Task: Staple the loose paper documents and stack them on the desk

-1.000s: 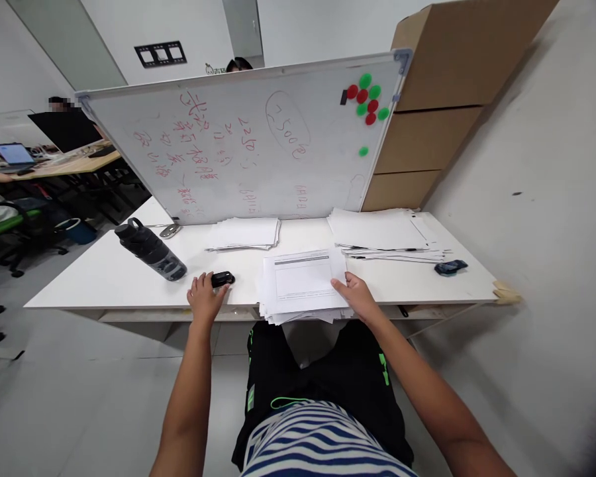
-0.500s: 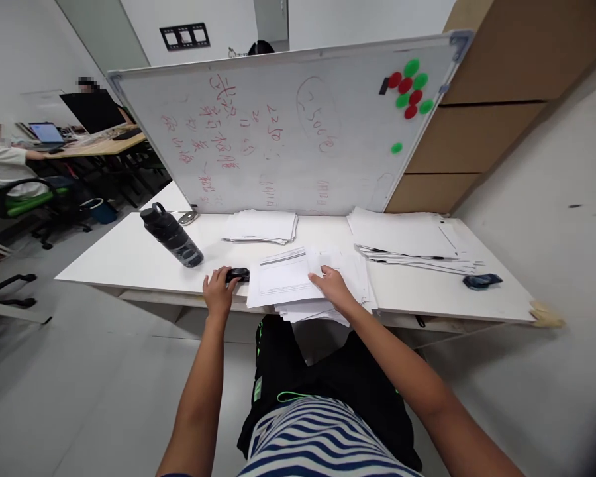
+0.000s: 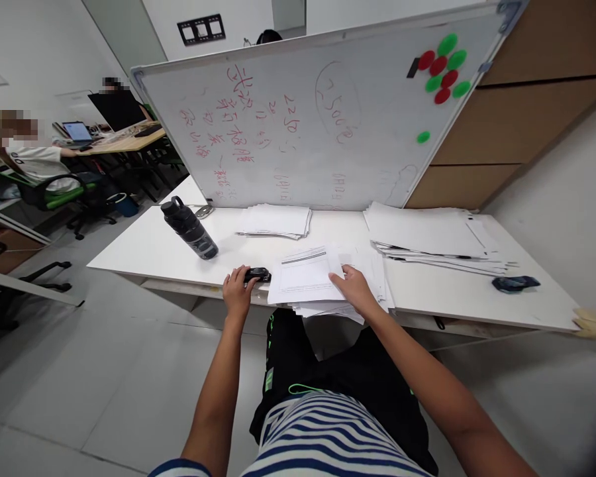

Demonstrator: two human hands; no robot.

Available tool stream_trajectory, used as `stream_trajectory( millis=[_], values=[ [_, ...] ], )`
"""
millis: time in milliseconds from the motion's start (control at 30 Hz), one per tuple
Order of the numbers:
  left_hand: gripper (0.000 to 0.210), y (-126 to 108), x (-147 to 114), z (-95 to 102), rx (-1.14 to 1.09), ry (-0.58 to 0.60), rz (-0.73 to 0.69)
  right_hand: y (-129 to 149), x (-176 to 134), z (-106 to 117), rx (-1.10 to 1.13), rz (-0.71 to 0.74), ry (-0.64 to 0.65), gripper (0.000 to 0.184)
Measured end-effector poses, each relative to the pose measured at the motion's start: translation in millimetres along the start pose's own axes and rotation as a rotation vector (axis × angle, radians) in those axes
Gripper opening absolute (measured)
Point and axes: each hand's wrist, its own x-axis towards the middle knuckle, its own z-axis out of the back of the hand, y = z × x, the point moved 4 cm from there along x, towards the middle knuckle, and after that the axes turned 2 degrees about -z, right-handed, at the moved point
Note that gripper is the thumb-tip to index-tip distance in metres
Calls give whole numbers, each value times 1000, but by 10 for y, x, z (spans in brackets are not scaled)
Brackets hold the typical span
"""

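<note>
My left hand is closed around the near end of a black stapler that rests by the front edge of the white table. Just right of it, printed sheets of paper lie over a loose stack, some of whose corners jut past the table edge. My right hand grips the right side of the top sheets, thumb on top and the other fingers partly hidden. The stapler and the left edge of the paper are close together; whether they touch, I cannot tell.
A dark bottle stands on the left. Behind are a smaller paper stack and a larger one. A dark blue object lies at the right. A whiteboard with magnets closes off the back; cardboard boxes stand beside it.
The camera has turned a little to the left, so everything appears shifted right. My hands keep the same hold on the stapler and the sheets.
</note>
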Motion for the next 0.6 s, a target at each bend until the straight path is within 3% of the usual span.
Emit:
stream_trajectory(
  millis=[333,500,600],
  values=[
    [42,-35,-5,22,13,1,-40,-1,-124,-201,76,-76,87,25],
    [41,-36,8,19,-6,21,-31,65,-165,-433,71,-13,235,36],
    [40,-74,37,37,30,40,-26,151,-134,-504,-23,26,226,48]
  ],
)
